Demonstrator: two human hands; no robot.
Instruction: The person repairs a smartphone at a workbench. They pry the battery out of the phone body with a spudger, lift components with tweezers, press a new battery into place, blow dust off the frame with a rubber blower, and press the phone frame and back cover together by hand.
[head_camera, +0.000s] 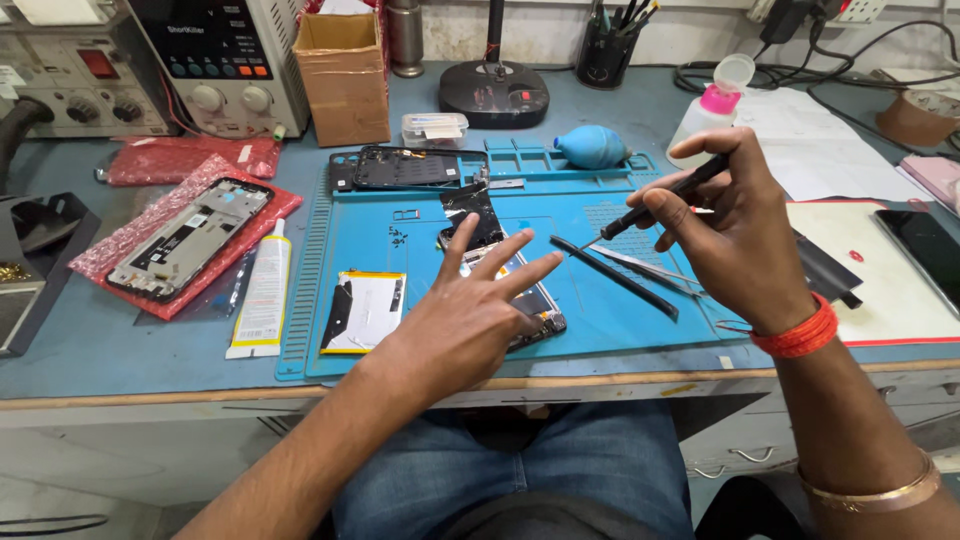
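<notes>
Here, far left of the hands, a phone frame (188, 238) lies on red bubble wrap (160, 262), and a white glue tube (262, 292) lies just right of it, at the edge of the blue repair mat (620, 330). A battery with a white-and-yellow face (363, 311) rests on the mat just left of the left hand (470, 315). That hand is released: fingers spread and flat, palm down, holding nothing, hovering over or resting on the opened smartphone (500, 262) beneath it; contact cannot be judged. The phone lies lengthwise on the mat, its far end showing beyond the fingertips and its near corner peeking out under the palm. Past its far end, a black back cover (405, 168) sits in the mat's tray section.

Between the two hands, a thin black strip (615, 278) and metal tweezers (645, 270) lie slantwise on the mat. The right hand (735, 235) is clenched round a black precision screwdriver (665, 198), pinched between thumb and fingers, tip slanting down-left towards the phone but clear of it. Beyond this hand sit a blue air blower (592, 146) and a pink-capped squeeze bottle (708, 118). An orange band (800, 335) circles the right wrist.
</notes>
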